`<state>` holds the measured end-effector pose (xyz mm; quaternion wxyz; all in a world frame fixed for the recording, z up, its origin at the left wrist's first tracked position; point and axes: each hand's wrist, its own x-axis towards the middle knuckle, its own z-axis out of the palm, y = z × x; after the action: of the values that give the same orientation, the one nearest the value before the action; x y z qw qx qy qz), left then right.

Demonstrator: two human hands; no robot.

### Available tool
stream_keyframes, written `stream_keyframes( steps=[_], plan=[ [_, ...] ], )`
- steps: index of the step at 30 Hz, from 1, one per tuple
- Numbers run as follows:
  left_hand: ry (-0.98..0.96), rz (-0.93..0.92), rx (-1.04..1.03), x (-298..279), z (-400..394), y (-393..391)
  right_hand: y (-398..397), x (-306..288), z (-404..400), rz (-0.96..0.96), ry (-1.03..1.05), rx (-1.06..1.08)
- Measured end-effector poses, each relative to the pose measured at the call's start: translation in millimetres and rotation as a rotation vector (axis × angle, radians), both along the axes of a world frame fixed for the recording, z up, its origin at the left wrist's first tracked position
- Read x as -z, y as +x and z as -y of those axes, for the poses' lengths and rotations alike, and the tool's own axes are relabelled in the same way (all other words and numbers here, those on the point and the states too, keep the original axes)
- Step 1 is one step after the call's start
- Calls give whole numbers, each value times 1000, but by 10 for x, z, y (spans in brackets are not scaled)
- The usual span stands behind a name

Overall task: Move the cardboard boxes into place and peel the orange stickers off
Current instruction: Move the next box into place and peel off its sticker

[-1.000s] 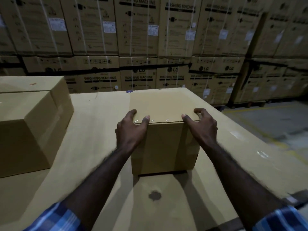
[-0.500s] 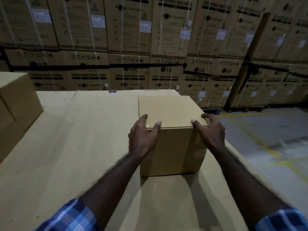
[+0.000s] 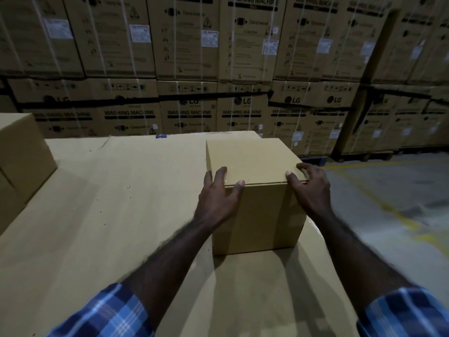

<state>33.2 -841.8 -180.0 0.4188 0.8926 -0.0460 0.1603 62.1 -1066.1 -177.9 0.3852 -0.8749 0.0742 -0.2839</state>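
Note:
A plain brown cardboard box point(image 3: 252, 161) stands on a wide cardboard-covered surface point(image 3: 116, 215), close to its right edge. My left hand point(image 3: 216, 198) grips the box's near left top corner, fingers over the top edge and thumb along it. My right hand point(image 3: 311, 188) grips the near right top corner in the same way. No orange sticker shows on the faces of the box that I can see.
Stacked plain boxes point(image 3: 19, 156) stand at the left edge of the surface. A wall of strapped washing machine cartons point(image 3: 189, 69) fills the background. To the right lies grey concrete floor point(image 3: 393, 198) with yellow lines.
Both hands have slid the box to the right across the surface, nearer its right edge. The stacked boxes at the left have drifted further out of view.

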Motion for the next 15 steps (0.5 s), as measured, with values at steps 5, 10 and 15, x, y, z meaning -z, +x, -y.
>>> stream_keyframes(
  steps=[5, 10, 15],
  plan=[
    [70, 46, 23, -79, -111, -83, 7, -18, -193, 62, -213, 120],
    [87, 111, -17, -225, -421, -205, -9, -176, -785, 189, -334, 18],
    [83, 176, -94, -407, -1218, -446, -122, -365, -1656, 214, -311, -149]
  ],
)
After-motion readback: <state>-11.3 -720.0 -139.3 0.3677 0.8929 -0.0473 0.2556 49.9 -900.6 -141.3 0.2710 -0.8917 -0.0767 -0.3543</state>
